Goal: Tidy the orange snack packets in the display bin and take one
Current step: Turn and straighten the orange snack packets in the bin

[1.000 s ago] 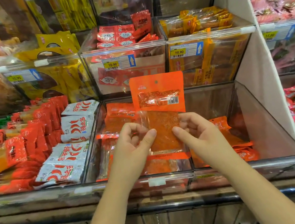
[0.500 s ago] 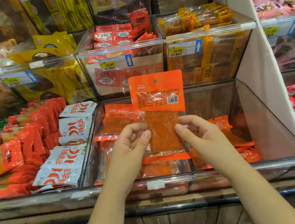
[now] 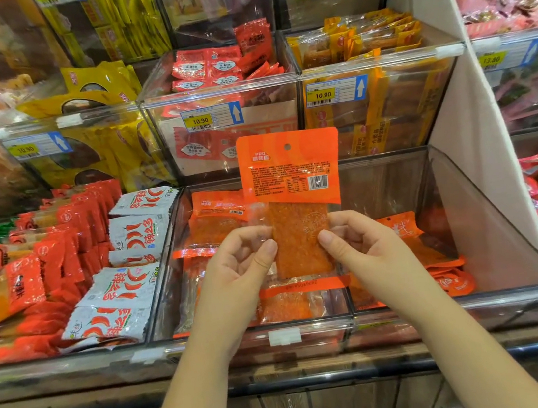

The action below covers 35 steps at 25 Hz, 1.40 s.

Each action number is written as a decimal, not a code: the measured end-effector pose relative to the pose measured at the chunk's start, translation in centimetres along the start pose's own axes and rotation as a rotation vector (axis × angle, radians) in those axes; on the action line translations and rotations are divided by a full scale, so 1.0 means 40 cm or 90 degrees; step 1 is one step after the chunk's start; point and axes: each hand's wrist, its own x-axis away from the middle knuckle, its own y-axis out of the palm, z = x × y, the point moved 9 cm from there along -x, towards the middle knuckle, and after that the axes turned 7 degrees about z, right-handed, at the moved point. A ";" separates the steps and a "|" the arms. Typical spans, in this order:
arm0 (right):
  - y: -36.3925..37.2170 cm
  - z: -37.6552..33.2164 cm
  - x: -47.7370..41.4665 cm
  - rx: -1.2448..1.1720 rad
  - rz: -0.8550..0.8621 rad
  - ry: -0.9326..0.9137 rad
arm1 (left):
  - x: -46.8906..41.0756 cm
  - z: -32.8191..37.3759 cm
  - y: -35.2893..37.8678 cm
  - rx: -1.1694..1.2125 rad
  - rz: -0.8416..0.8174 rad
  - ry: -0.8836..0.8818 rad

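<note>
Over the last second little has shifted: the orange snack packet [image 3: 291,173] stays upright above the display bin [image 3: 469,210]. The left hand [image 3: 236,277] and right hand [image 3: 367,252] pinch its clear side edges between fingers and thumb. Taking one looks done; the remaining packets [image 3: 217,218] seem only roughly stacked.

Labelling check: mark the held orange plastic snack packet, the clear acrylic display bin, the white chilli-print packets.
held orange plastic snack packet [image 3: 291,173], head view, on its printed orange header.
clear acrylic display bin [image 3: 477,219], head view, on its right side wall.
white chilli-print packets [image 3: 140,235], head view, on one packet's printed front.
</note>
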 end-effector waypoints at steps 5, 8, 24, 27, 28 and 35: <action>0.005 -0.011 0.005 -0.023 -0.015 0.010 | 0.000 -0.006 -0.006 -0.012 0.011 -0.019; -0.006 -0.016 0.005 -0.029 0.023 -0.004 | 0.005 0.002 -0.021 -0.052 0.081 0.033; -0.028 -0.036 0.007 0.057 0.107 -0.101 | 0.024 0.029 0.007 -0.079 -0.005 0.061; 0.000 -0.013 0.006 0.027 0.029 -0.051 | 0.018 0.019 0.001 -0.033 0.000 0.035; 0.003 -0.013 0.007 0.037 0.022 -0.057 | 0.019 0.024 0.003 -0.040 0.001 0.039; -0.019 -0.017 0.006 0.031 0.060 -0.085 | 0.015 0.018 -0.007 -0.071 0.038 0.037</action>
